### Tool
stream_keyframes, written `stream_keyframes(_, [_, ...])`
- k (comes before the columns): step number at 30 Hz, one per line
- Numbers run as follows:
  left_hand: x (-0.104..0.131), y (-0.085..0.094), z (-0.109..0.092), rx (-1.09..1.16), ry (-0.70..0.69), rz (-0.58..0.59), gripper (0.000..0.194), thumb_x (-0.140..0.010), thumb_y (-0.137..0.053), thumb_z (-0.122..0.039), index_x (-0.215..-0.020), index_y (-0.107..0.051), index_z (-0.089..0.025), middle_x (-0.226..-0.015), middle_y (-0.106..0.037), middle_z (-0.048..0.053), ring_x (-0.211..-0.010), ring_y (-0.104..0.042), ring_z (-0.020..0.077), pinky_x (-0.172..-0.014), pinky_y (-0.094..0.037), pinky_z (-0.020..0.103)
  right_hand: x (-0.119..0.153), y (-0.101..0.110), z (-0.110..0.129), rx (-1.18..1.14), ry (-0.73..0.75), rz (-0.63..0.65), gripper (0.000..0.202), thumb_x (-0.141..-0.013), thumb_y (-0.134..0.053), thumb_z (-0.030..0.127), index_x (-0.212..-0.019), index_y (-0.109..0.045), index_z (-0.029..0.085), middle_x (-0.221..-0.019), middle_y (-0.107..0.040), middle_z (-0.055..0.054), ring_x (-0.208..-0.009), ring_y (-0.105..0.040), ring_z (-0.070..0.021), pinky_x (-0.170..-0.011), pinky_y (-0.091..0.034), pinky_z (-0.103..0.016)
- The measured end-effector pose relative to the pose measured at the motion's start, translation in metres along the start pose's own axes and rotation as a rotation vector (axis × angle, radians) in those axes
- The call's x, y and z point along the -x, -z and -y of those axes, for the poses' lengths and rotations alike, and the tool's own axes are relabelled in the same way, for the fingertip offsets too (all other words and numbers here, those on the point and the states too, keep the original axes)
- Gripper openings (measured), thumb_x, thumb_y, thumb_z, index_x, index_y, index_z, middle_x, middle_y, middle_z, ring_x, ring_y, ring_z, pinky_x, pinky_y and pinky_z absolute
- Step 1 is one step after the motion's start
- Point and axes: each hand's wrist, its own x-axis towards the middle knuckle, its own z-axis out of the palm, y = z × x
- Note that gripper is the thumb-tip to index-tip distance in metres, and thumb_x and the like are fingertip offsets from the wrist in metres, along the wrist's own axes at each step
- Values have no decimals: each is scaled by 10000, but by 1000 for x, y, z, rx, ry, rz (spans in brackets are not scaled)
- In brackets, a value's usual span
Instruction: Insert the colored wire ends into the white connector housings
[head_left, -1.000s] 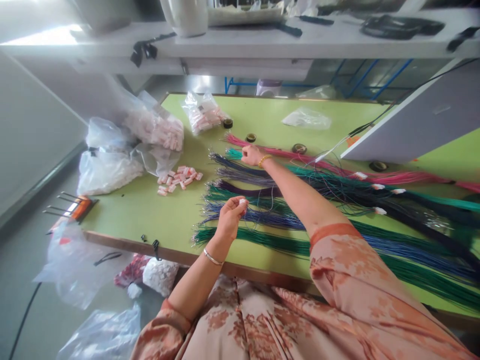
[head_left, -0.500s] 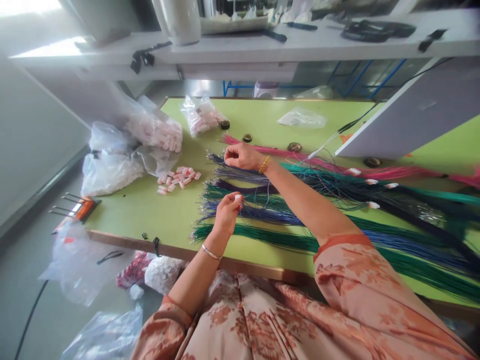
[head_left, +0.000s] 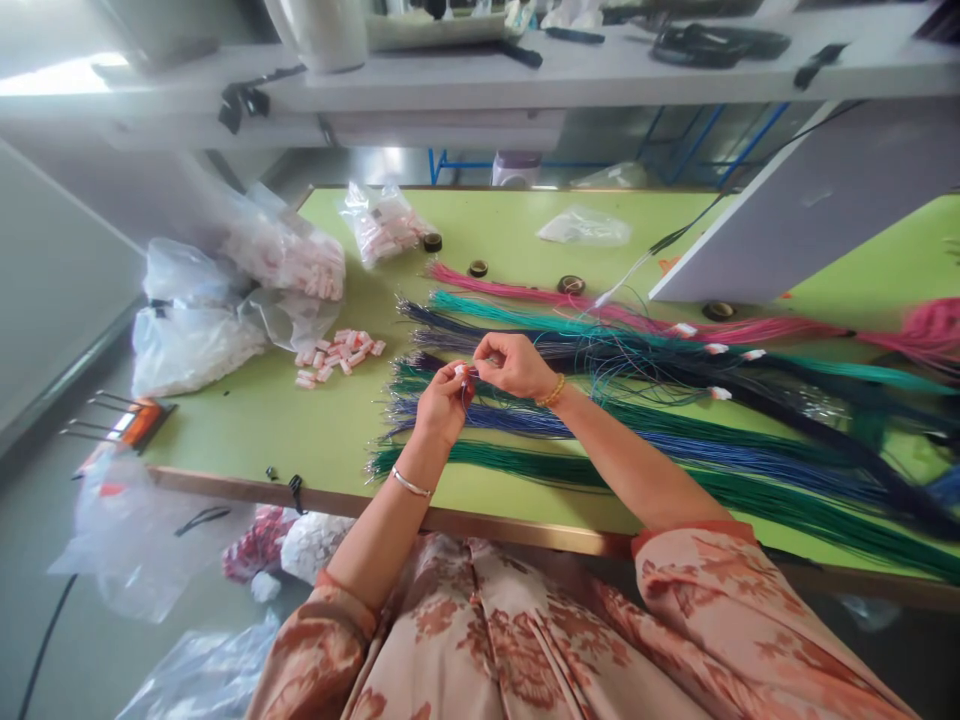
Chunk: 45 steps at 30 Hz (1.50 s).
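My left hand (head_left: 442, 408) pinches a small white connector housing (head_left: 461, 371) between thumb and fingertips. Right beside it, my right hand (head_left: 520, 368) has its fingers closed at the connector, on what looks like a thin wire; the wire's end is hidden by the fingers. Beneath both hands lie long wire bundles with metal-tipped left ends: green (head_left: 555, 468), blue (head_left: 517, 420), teal (head_left: 491, 308) and pink (head_left: 510, 286). Left of the hands is a loose pile of white-and-pink connector housings (head_left: 341, 352).
Clear bags of housings (head_left: 386, 225) and a larger bag (head_left: 195, 345) sit at the left of the green table (head_left: 262, 420). Tape rolls (head_left: 571, 285) lie behind the pink wires. A raised shelf (head_left: 450, 95) spans the back; a slanted panel (head_left: 780, 220) stands at right.
My right hand has come from the left ends of the dark wires toward me, to the connector in my left hand. The whole view has shifted slightly.
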Motion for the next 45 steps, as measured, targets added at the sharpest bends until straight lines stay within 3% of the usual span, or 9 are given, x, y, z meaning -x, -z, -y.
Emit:
stream_keyframes(11, [0, -4, 1, 39, 46, -13, 159, -764, -623, -12, -863, -632, -137, -775, -622, 5, -626, -564, 50, -637, -461, 162, 11, -5, -7, 175, 19, -45, 67, -723, -579, 239, -725, -583, 172, -630, -561, 14, -525, -398, -84, -533, -322, -223])
stream_keyframes(25, [-3, -11, 7, -70, -33, -62, 182, -650, -730, -52, -800, -656, -124, -747, -629, 6, -636, -558, 67, -639, -438, 200, 15, -12, -24, 324, 235, -45, 79, -808, -525, 197, -771, -594, 182, -761, -627, -43, -641, -523, -129, -615, -386, -245])
stream_keyframes(33, [-8, -13, 5, -141, -99, -95, 202, -609, -762, -98, -789, -672, -126, -743, -640, 13, -649, -555, 75, -646, -422, 219, 14, -9, -28, 193, 157, -54, 104, -830, -523, 215, -783, -607, 176, -754, -656, -40, -647, -557, -134, -636, -421, -248])
stream_keyframes(45, [-13, -22, 18, -188, -124, -138, 180, -587, -764, -116, -744, -676, -119, -697, -634, 6, -632, -549, 79, -655, -408, 239, 15, -14, -30, 412, 80, -89, 132, -824, -488, 229, -763, -591, 173, -780, -684, -80, -670, -573, -161, -627, -386, -269])
